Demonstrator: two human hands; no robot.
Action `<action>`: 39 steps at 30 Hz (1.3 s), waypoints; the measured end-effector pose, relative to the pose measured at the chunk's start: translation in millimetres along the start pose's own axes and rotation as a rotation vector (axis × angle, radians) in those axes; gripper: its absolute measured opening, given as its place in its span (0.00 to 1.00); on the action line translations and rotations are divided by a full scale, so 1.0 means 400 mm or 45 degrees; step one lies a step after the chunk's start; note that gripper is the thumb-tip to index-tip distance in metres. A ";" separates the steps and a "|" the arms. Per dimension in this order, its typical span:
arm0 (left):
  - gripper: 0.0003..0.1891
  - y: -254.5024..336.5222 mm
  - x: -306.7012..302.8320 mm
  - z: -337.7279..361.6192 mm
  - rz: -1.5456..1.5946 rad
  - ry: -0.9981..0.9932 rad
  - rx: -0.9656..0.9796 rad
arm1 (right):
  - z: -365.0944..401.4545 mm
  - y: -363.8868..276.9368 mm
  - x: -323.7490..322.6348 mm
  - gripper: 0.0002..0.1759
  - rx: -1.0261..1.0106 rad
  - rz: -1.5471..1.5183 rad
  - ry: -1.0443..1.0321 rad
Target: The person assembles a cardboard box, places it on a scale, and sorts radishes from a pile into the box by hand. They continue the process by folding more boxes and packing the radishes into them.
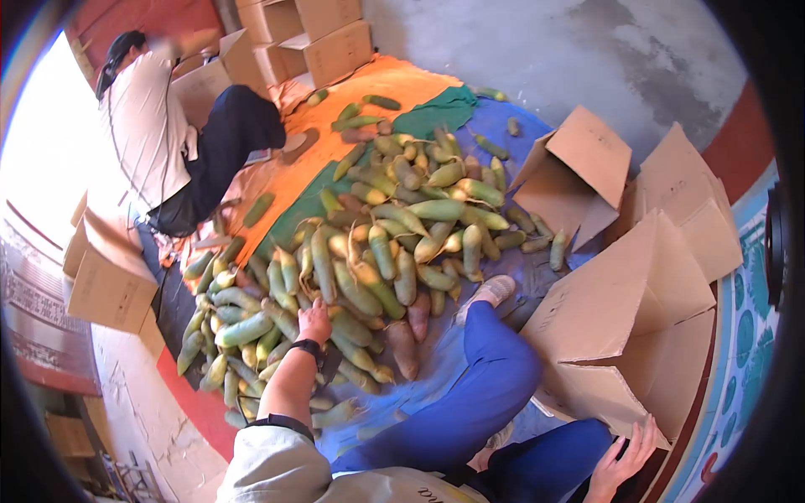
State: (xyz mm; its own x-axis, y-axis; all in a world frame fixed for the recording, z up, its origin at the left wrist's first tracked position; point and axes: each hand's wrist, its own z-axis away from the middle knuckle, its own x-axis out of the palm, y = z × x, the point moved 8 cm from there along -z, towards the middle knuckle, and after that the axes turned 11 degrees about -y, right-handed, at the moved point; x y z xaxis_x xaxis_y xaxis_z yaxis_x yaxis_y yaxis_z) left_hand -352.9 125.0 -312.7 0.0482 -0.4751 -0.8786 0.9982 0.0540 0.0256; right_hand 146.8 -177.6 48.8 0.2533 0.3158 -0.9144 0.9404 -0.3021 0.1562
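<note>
A big heap of green radishes (386,243) covers the ground cloths in front of me. My left hand (314,323) reaches into the near side of the heap, its fingers bent down around a green radish (283,318) that they partly hide. At the lower right, my right hand (631,459) grips the near flap of an open cardboard box (599,323), fingers on the flap's edge. Between its thumb and fingers is a small dark patch that I cannot make out. The visible part of the box's inside shows bare cardboard.
More open cardboard boxes (579,172) stand right of the heap, and another box (113,272) is at the left. A co-worker (151,126) bends over a box at the upper left, near stacked boxes (335,54). Orange cloth (310,151) and blue sheeting lie underneath.
</note>
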 end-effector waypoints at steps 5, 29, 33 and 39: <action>0.16 0.002 -0.007 -0.014 -0.148 -0.099 -0.027 | -0.010 -0.022 -0.008 0.15 -0.085 -0.039 0.019; 0.09 0.159 0.047 0.186 0.840 -0.278 0.655 | -0.009 -0.047 -0.070 0.15 -0.012 -0.258 0.211; 0.12 0.253 -0.205 0.354 1.328 -0.354 0.589 | 0.004 -0.061 -0.082 0.15 -0.044 -0.275 0.236; 0.17 0.385 -0.490 0.561 1.437 -0.243 1.052 | -0.005 -0.123 -0.096 0.16 -0.157 -0.446 0.235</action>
State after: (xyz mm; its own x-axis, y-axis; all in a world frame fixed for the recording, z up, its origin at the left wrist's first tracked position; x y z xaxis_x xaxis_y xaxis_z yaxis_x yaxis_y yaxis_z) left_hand -200.7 29.3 -29.4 0.7617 -0.6362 -0.1226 0.1495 -0.0116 0.9887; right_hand 91.3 -173.0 76.9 -0.0613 0.5398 -0.8395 0.9943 -0.0409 -0.0989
